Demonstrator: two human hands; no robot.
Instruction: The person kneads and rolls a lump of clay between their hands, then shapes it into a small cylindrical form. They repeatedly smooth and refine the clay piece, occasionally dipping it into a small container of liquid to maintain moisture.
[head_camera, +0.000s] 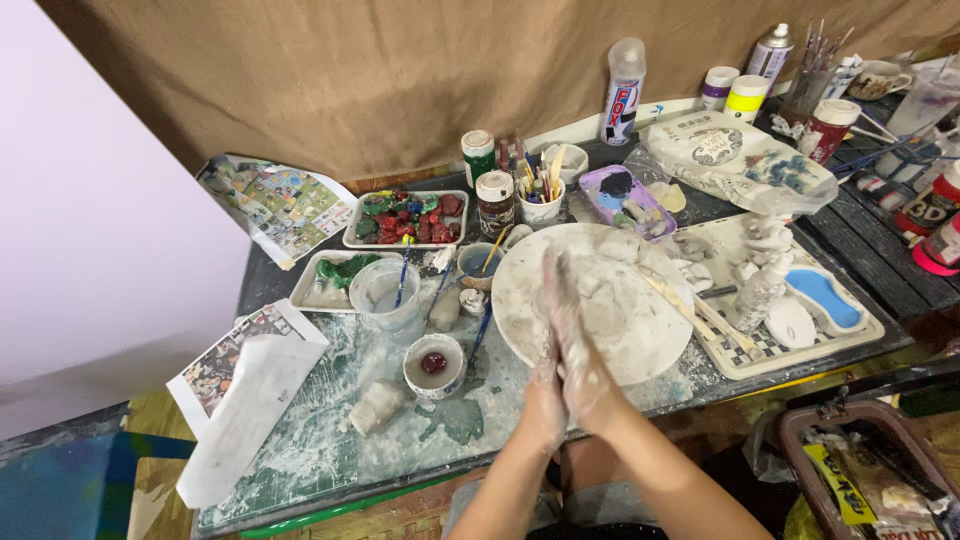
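Where the dark worktable (330, 450) meets a wall hung with brown cloth (380, 70), pale clay dust and smears cover most of the tabletop. Both hands are pressed palm to palm above the near edge of a large round white board (610, 330): the right hand (575, 345) lies over the left hand (545, 395), both coated in whitish clay. Whether a lump sits between the palms cannot be told. Lumps of clay rest on the far side of the board, and two wooden sticks (690, 315) lie across its right rim.

Left of the board stand a small bowl with red paint (434, 364), a clear plastic cup with a brush (385, 295), and two white trays, one with red and green painted pieces (405, 218), one with green ones (335, 278). A wrapped wad of clay (378, 405) lies near the front. Printed sheets (275, 205) lie at the left end. Behind the board are paint jars and a cup of brushes (540, 200). To the right, a checkered tray (800, 330) holds white figures and a blue shape; spray cans (622, 90) stand by the cloth.
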